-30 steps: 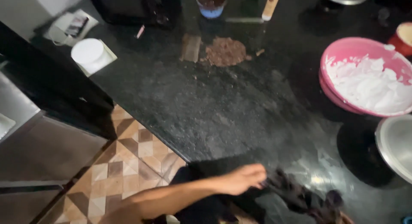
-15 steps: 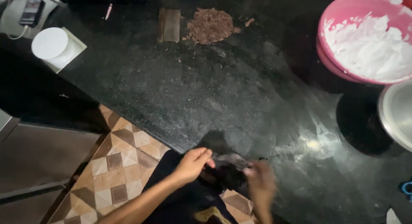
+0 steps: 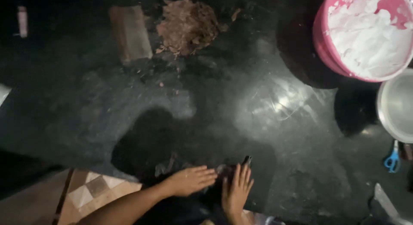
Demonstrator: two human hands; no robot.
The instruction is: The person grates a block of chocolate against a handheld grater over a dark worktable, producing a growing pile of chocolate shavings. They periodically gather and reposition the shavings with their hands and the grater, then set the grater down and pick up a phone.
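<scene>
Both hands, left (image 3: pixel 191 180) & right (image 3: pixel 235 191), flat w/ fingers spread on dark cloth (image 3: pixel 223 172) at surface (image 3: pixel 142 113) near edge; left nearer.

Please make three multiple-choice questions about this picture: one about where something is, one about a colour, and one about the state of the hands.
1. Where is the round pink plastic bowl of white cream?
A. top right of the dark stone counter
B. bottom left
C. on the tiled floor

2. What colour are the handles of the small scissors?
A. red
B. blue
C. yellow

3. How are the left hand and right hand?
A. raised in the air
B. holding the bowl
C. flat on a dark cloth at the counter's near edge

Answers: 1 A, it sits in the upper right corner. 2 B, blue loops show at the right edge. 3 C, both palms press down with fingers spread.
</scene>
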